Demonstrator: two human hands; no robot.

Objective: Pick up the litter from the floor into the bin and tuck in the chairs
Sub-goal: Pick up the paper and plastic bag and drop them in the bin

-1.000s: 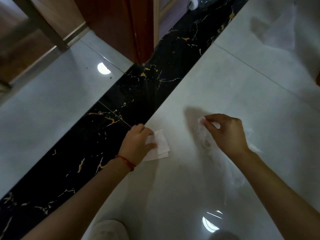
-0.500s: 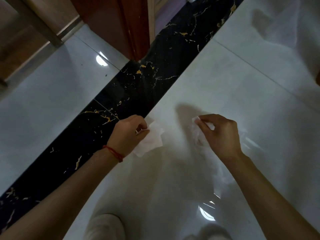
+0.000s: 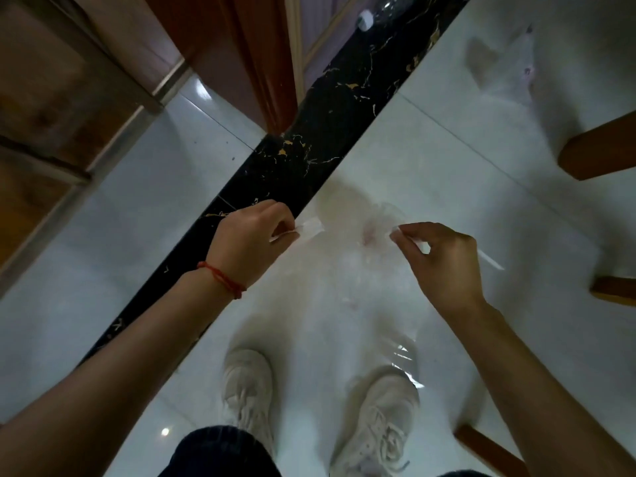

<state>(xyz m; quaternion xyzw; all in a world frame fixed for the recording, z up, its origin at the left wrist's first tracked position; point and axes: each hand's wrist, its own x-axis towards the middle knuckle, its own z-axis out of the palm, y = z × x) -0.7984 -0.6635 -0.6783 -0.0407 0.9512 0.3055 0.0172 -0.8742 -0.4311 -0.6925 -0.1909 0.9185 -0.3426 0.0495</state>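
**Both hands pinching, held above the floor**

My left hand [image 3: 253, 241] has its grip closed: thumb and forefinger pinch a white scrap of paper [image 3: 308, 230], which sticks out flat to the right of the fingers, clear of the floor. A red string bracelet [image 3: 222, 278] circles that wrist.

My right hand [image 3: 444, 259] is also closed in a pinch, thumb against forefinger, on the rim of a thin clear plastic bag [image 3: 378, 270]. The bag hangs between the two hands and down toward my feet; its film is nearly see-through and blurred, so I cannot tell its full outline or what lies in it. The paper scrap is just beside the bag's upper edge; whether they touch I cannot tell.

Below, my pale shoes [image 3: 378, 421] stand on glossy white floor tiles [image 3: 464, 160]. A black marble strip [image 3: 309, 149] with gold veins runs diagonally under the left hand. Brown wooden chair legs [image 3: 599, 149] stand at the right edge.
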